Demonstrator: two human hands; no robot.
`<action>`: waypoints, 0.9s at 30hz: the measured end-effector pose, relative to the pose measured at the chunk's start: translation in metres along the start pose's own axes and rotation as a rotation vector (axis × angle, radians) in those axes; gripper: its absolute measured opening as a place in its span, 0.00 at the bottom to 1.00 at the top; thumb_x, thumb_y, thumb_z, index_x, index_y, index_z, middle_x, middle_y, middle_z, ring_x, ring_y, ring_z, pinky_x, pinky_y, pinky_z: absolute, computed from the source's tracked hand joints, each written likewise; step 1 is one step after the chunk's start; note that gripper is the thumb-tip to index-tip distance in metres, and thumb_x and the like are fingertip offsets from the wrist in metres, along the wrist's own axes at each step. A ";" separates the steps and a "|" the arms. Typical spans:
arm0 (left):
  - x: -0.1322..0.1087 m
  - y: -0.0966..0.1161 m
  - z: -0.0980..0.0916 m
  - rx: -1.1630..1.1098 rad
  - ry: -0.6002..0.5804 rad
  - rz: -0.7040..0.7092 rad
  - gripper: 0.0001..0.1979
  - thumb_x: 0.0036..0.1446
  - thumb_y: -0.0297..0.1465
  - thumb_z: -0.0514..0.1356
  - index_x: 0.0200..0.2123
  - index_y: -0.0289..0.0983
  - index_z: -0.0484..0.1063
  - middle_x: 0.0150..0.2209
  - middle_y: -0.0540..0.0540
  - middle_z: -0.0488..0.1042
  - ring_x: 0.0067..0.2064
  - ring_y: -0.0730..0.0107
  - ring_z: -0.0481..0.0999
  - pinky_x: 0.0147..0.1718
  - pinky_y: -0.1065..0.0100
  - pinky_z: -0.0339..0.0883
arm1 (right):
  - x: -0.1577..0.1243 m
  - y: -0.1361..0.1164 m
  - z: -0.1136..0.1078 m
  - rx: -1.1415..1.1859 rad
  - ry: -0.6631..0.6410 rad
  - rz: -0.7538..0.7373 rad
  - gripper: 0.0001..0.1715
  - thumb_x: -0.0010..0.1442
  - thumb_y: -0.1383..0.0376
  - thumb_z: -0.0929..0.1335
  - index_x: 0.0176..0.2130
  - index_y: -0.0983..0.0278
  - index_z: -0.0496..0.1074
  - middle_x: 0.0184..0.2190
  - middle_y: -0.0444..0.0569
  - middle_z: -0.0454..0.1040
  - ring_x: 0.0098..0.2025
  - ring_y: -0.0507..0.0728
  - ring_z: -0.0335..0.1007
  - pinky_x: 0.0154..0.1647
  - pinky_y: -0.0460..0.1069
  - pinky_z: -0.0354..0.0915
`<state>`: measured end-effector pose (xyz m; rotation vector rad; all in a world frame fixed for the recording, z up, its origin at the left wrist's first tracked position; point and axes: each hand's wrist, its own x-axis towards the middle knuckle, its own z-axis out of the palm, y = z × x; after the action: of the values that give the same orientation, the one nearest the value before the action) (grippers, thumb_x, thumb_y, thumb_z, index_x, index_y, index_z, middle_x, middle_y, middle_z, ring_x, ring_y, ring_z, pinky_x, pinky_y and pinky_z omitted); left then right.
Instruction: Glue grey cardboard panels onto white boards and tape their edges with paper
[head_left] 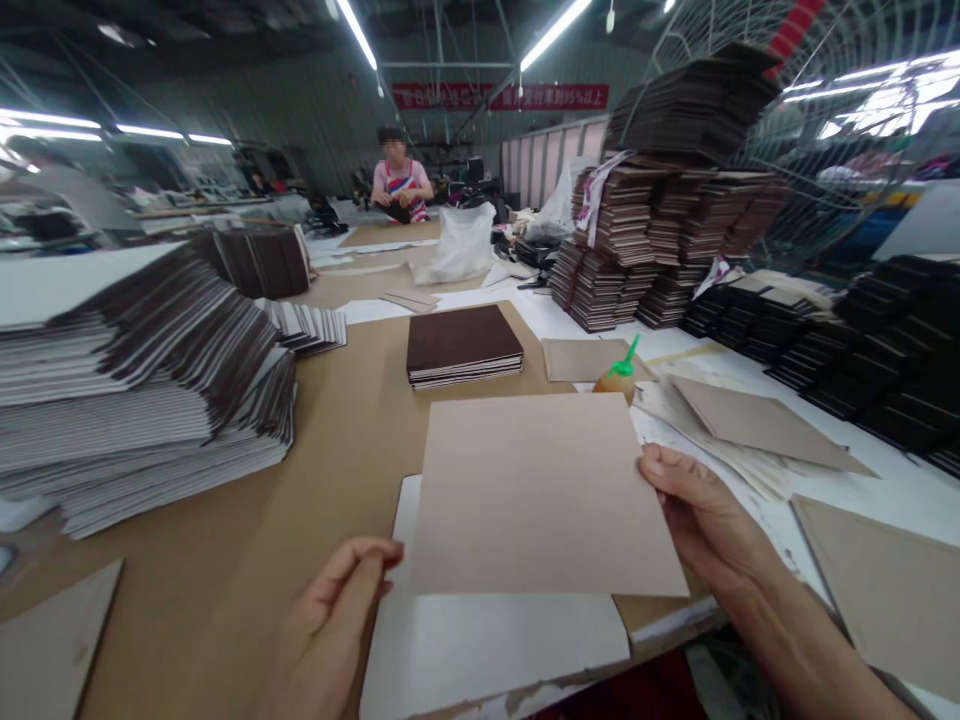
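Note:
A flat beige cardboard sheet is held up over a white-faced panel at the table's front edge. My right hand is closed on the sheet's right edge, thumb on top. Beside the sheet's left edge, my left hand has thumb and fingers pinched together. Its fingertips overlap the left edge of the white-faced panel, and whether they grip it I cannot tell. Just beyond the sheet sits a short stack of dark brown panels. A glue bottle with a green nozzle is partly hidden behind the sheet.
Large piles of white-backed brown panels stand at left. Tall brown stacks and black stacks line the right. Loose cardboard pieces lie at right. A plastic bag and a co-worker are farther back.

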<state>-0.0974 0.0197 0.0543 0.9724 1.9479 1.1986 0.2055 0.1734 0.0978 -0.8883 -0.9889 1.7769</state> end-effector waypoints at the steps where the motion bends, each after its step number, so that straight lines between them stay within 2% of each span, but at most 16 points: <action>1: 0.003 0.002 -0.007 -0.119 0.039 -0.082 0.18 0.58 0.49 0.55 0.42 0.44 0.73 0.43 0.50 0.79 0.45 0.64 0.77 0.40 0.69 0.72 | 0.000 0.002 0.001 0.029 -0.012 0.036 0.11 0.51 0.63 0.75 0.25 0.63 0.72 0.22 0.42 0.74 0.23 0.50 0.69 0.26 0.44 0.67; 3: 0.008 0.007 -0.014 -0.235 0.016 -0.108 0.21 0.56 0.50 0.58 0.49 0.46 0.72 0.48 0.50 0.77 0.49 0.63 0.75 0.44 0.68 0.71 | -0.001 0.005 0.002 0.103 -0.036 0.110 0.10 0.50 0.64 0.76 0.25 0.63 0.72 0.21 0.41 0.74 0.22 0.49 0.69 0.26 0.44 0.67; 5: 0.009 0.015 -0.013 -0.218 -0.040 -0.081 0.23 0.55 0.50 0.60 0.52 0.47 0.71 0.50 0.50 0.76 0.50 0.64 0.74 0.46 0.69 0.70 | -0.001 0.010 0.004 0.110 -0.050 0.146 0.10 0.49 0.65 0.77 0.26 0.63 0.73 0.20 0.41 0.74 0.22 0.49 0.70 0.27 0.44 0.67; 10: 0.013 0.028 -0.005 -0.128 0.014 0.005 0.20 0.53 0.48 0.63 0.45 0.45 0.77 0.49 0.50 0.77 0.51 0.67 0.73 0.47 0.74 0.67 | 0.001 0.015 0.009 0.103 -0.019 0.202 0.11 0.46 0.65 0.78 0.26 0.63 0.74 0.22 0.42 0.76 0.23 0.50 0.72 0.29 0.45 0.68; 16: 0.017 0.028 -0.007 -0.127 0.000 -0.027 0.21 0.49 0.49 0.65 0.42 0.44 0.79 0.47 0.50 0.79 0.49 0.65 0.75 0.44 0.73 0.70 | 0.005 0.019 0.010 0.079 -0.040 0.236 0.12 0.48 0.64 0.77 0.25 0.63 0.72 0.21 0.41 0.75 0.23 0.49 0.70 0.28 0.44 0.66; 18: 0.019 0.026 -0.009 -0.099 0.008 -0.050 0.21 0.48 0.50 0.65 0.41 0.44 0.79 0.46 0.50 0.80 0.49 0.63 0.75 0.45 0.72 0.70 | 0.006 0.023 0.011 0.005 -0.006 0.229 0.12 0.50 0.63 0.77 0.27 0.63 0.72 0.22 0.41 0.74 0.23 0.48 0.68 0.26 0.42 0.63; 21: 0.022 0.019 -0.015 -0.041 0.024 -0.160 0.23 0.47 0.51 0.65 0.42 0.45 0.79 0.46 0.51 0.80 0.51 0.62 0.75 0.51 0.67 0.68 | 0.005 0.027 0.014 -0.168 0.051 0.163 0.13 0.50 0.62 0.77 0.34 0.60 0.73 0.22 0.38 0.72 0.23 0.46 0.64 0.24 0.41 0.59; 24: 0.025 0.009 -0.019 -0.009 0.018 -0.244 0.25 0.44 0.53 0.65 0.43 0.45 0.78 0.44 0.50 0.81 0.48 0.58 0.77 0.51 0.62 0.68 | 0.005 0.029 0.016 -0.327 0.079 0.138 0.18 0.50 0.58 0.77 0.38 0.59 0.72 0.27 0.40 0.74 0.28 0.50 0.68 0.28 0.44 0.63; 27: 0.030 0.005 -0.020 0.023 0.009 -0.252 0.29 0.42 0.54 0.65 0.43 0.44 0.78 0.42 0.49 0.82 0.46 0.56 0.78 0.47 0.61 0.71 | 0.007 0.030 0.015 -0.466 0.066 0.139 0.18 0.51 0.55 0.75 0.39 0.60 0.71 0.30 0.42 0.74 0.31 0.52 0.69 0.32 0.46 0.64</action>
<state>-0.1281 0.0371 0.0620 0.7081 2.0251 1.0413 0.1794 0.1677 0.0766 -1.3225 -1.3534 1.6422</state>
